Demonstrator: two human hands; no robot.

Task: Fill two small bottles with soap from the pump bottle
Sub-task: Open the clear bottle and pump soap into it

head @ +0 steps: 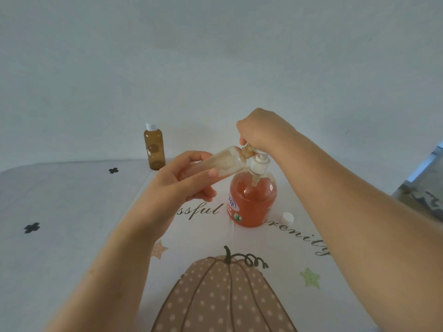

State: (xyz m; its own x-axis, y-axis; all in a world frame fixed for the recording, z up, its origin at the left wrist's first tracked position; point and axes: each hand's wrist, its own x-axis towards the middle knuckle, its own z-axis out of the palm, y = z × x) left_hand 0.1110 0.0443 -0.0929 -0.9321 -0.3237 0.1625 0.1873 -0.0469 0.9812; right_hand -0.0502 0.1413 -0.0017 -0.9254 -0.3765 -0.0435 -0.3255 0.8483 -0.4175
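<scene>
The pump bottle (251, 197), clear with orange soap and a white pump, stands upright on the table. My left hand (182, 185) grips a small clear bottle (227, 161), tilted almost level, its open mouth up against the pump's spout. My right hand (261, 133) is on top of the pump head with fingers curled down over it, hiding the nozzle. A second small bottle (154, 149), amber with a white cap on, stands upright at the back left. A loose white cap (287, 218) lies on the table to the right of the pump bottle.
The table carries a white cloth (215, 259) printed with a dotted pumpkin, stars and script lettering. A plain wall rises close behind the table's far edge. Some patterned fabric (424, 197) shows at the right border.
</scene>
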